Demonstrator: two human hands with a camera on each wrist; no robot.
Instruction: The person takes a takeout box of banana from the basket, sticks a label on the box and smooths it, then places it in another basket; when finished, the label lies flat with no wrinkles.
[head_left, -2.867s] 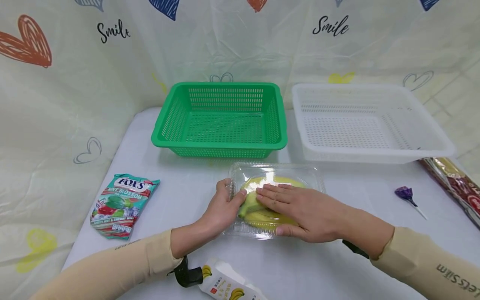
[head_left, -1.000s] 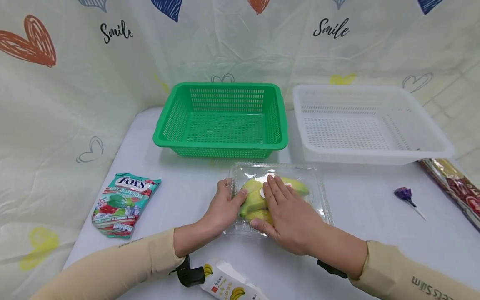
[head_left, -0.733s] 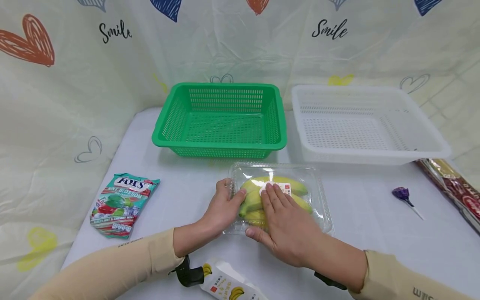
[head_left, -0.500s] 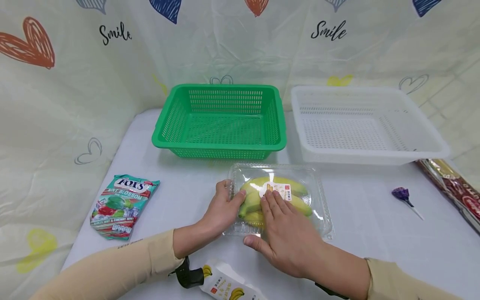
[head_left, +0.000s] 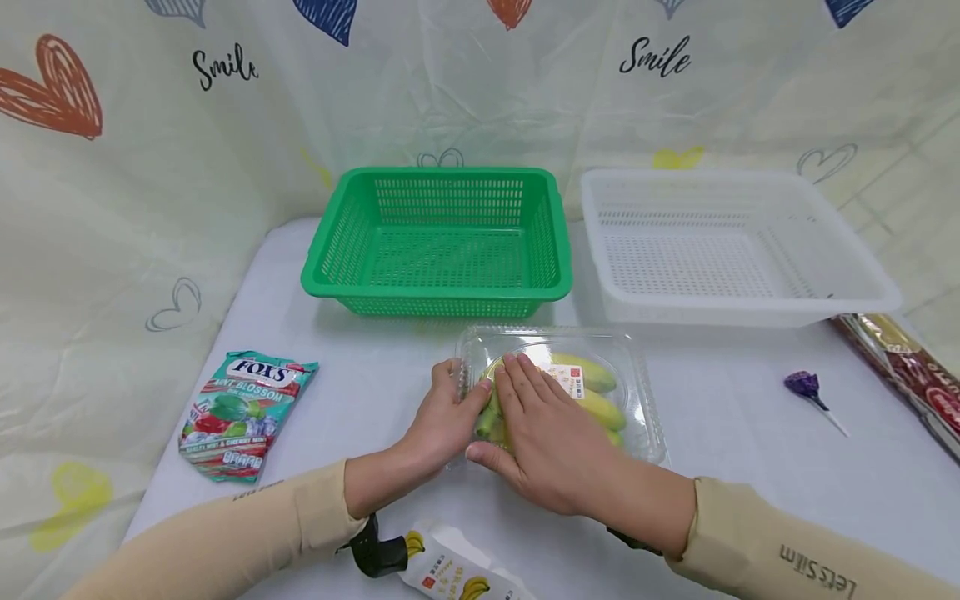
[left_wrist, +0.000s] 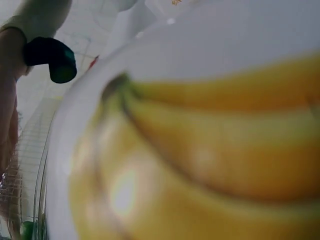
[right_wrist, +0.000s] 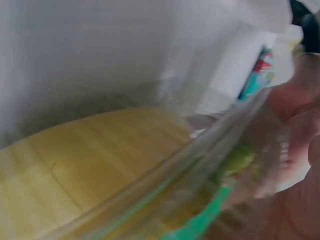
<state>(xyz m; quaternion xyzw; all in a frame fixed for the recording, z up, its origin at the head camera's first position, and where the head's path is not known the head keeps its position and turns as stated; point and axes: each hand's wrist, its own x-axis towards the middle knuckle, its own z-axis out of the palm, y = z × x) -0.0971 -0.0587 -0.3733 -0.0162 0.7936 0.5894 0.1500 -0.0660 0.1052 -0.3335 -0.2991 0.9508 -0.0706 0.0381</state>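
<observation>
A person's right hand (head_left: 551, 442) lies palm down across the lid of a clear plastic box (head_left: 632, 404), fingers straight and close together, having shifted left and slightly farther from the body in the last half second to cover the left end of a printed label (head_left: 568, 382), whose right end shows beside the fingers. The left hand (head_left: 438, 417) has stayed at the box's left edge, and the box has not visibly moved on the white table (head_left: 367, 358), which suggests that smoothing or pressing over the label is under way rather than finished, one hand steadying while the other works. The left hand grips the box by its left side, thumb over the lid, its other fingers mostly hidden; the right grips nothing and rests on top. The box sits under the right hand and against the left, in front of a green basket (head_left: 435, 293) and a white basket (head_left: 750, 308), with bananas (head_left: 600, 408) showing through the plastic and partly screened by the right hand. A banana-printed pouch (head_left: 457, 567) lies near the left wrist; the right wrist view is too blurred to tell how much of the palm touches the lid
</observation>
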